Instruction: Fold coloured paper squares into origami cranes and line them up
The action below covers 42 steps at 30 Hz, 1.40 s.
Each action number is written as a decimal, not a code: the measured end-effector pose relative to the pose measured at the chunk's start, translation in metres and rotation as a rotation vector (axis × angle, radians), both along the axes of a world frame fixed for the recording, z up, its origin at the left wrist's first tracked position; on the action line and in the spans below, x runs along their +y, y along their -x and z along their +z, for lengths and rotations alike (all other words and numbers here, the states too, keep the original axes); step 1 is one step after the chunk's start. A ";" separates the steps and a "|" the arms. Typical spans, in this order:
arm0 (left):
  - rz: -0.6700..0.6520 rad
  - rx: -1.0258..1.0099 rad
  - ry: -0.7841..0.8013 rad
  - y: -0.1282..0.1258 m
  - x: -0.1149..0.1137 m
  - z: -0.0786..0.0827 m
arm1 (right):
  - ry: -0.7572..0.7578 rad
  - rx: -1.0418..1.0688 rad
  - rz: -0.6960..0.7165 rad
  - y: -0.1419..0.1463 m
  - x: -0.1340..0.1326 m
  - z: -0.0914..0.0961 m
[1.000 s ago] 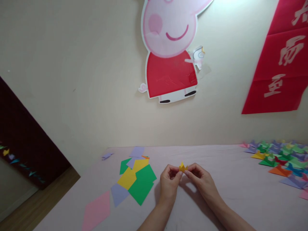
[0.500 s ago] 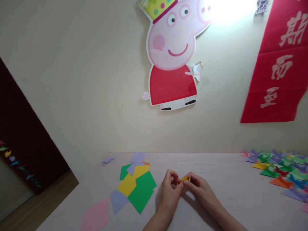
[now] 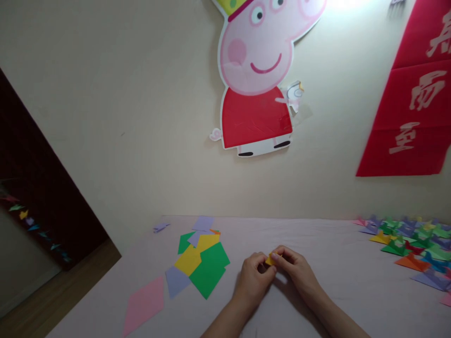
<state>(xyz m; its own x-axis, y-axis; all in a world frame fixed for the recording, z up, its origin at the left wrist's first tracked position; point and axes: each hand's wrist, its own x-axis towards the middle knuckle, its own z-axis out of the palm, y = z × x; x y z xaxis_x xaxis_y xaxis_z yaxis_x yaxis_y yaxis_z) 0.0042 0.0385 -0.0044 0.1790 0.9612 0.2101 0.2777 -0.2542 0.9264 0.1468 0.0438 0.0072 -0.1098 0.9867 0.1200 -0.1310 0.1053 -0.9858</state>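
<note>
Turned flatter-side out since the earlier frame, the folded yellow paper (image 3: 269, 260) sits pinched between thumb and fingers of the right hand (image 3: 295, 266). The left hand (image 3: 252, 279) curls against its left side, grip unclear.

Pale pinkish surface (image 3: 369, 281), overlapping coloured sheets (image 3: 209, 277) at left, pink sheet (image 3: 145, 304) beside them, folded paper figures (image 3: 412, 263) at right

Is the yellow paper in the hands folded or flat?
Folded: the yellow paper, partly hidden, looks far smaller than a flat yellow sheet.
</note>
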 end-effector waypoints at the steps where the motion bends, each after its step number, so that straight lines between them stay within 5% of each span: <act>1: -0.009 -0.003 0.000 0.000 0.000 0.000 | 0.006 -0.002 -0.015 0.000 0.000 0.000; 14: -0.099 -0.102 0.016 0.002 0.000 0.002 | -0.046 -0.022 -0.045 -0.002 -0.001 -0.003; 42: -0.067 -0.210 0.069 0.001 -0.002 -0.002 | -0.101 0.061 -0.157 0.007 -0.016 -0.003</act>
<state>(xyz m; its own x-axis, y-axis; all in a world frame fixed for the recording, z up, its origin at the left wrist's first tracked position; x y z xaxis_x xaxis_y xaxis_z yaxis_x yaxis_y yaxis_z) 0.0033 0.0368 -0.0060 0.2022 0.9620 0.1836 0.0614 -0.1996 0.9780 0.1398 0.0281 0.0040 0.0549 0.9736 0.2213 -0.1641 0.2275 -0.9599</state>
